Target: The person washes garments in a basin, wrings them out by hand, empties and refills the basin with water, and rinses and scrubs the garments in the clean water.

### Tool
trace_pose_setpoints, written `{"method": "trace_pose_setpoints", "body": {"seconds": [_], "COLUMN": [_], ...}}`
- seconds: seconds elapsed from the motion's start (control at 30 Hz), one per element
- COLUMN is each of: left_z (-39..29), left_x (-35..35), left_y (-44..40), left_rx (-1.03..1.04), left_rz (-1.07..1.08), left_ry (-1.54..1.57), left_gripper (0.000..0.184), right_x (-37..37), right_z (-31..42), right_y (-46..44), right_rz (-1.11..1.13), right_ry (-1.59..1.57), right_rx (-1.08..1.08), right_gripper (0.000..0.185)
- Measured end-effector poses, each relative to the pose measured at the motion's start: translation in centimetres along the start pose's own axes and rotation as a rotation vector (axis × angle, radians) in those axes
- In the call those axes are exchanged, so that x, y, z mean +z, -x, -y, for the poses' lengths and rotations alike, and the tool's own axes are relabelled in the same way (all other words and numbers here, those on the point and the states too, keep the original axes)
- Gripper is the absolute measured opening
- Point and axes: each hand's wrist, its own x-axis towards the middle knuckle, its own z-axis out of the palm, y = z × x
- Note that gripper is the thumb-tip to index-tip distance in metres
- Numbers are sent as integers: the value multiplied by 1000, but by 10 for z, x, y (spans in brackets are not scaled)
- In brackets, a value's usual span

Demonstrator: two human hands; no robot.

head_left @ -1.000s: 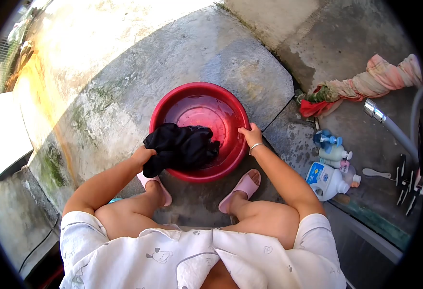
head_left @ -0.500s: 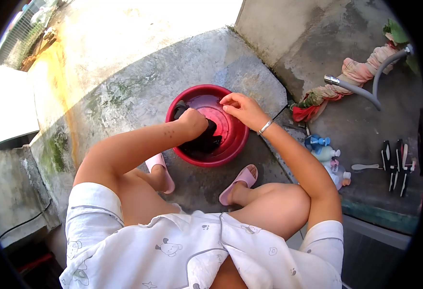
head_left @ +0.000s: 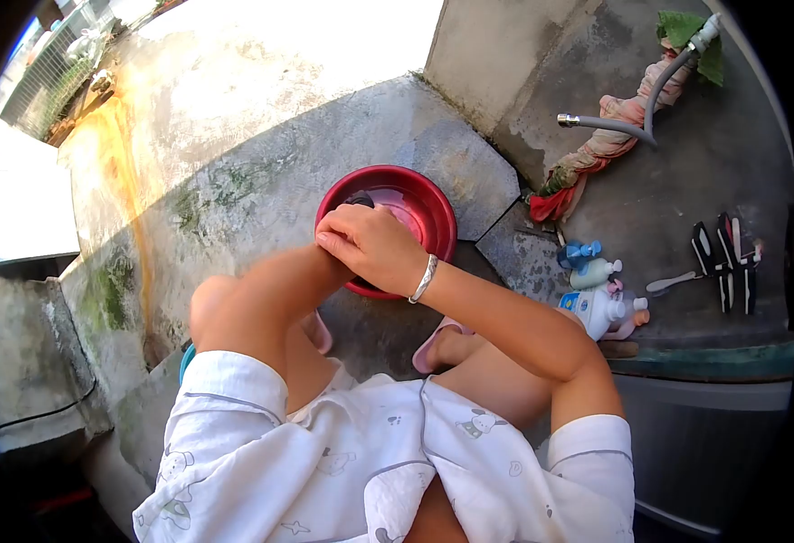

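Note:
A red basin (head_left: 442,215) stands on the concrete ground in front of me. Inside it, a small part of a black cloth (head_left: 359,198) shows at the far left; the rest is covered by my hands. My right hand (head_left: 374,246), with a silver bracelet at its wrist, lies across my left wrist, its fingers together over the near left of the basin. My left forearm reaches in beneath it, and the left hand is hidden under the right one.
At the right are bottles (head_left: 596,312), a white brush (head_left: 673,281), black-handled tools (head_left: 724,258), a grey hose (head_left: 609,124) and a twisted pink cloth (head_left: 618,113). A wire cage (head_left: 53,86) is at the upper left.
My left hand went from the cloth at the basin's left edge down into the basin. My right hand let go of the rim and moved left onto my left wrist. The view has shifted.

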Motion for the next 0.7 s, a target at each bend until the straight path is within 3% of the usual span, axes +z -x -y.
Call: {"method": "trace_pose_setpoints", "body": {"seconds": [0.17,0.3,0.4,0.5,0.53,0.57,0.67,0.7], "left_z": [-19,-23,-25,-26,-25,-25,-23,-22], "left_x": [-9,-20,-31,-40,-41,-41,-37,-34], "left_y": [-6,11,14,4,0,-1,7,14], "left_rx": [-8,-16,-26,-25,-25,-26,-10,1], "left_rz": [68,171,193,160,141,125,64,50], "left_ry": [-88,-137,-156,-141,-127,-109,-44,-14], "left_gripper": [15,15,15,15,15,15,15,15], "right_x": [15,37,29,24,21,31,30,34], "right_z": [-48,-5,43,30,19,-14,-11,7], "right_y": [8,13,12,7,7,12,24,27], "right_rz": [197,125,96,81,58,-8,-58,-91], "right_ry": [280,315,112,25,180,383,287,263], "right_rx": [323,298,172,300,324,280,289,200], "right_gripper": [26,28,31,30,28,24,21,20]}}
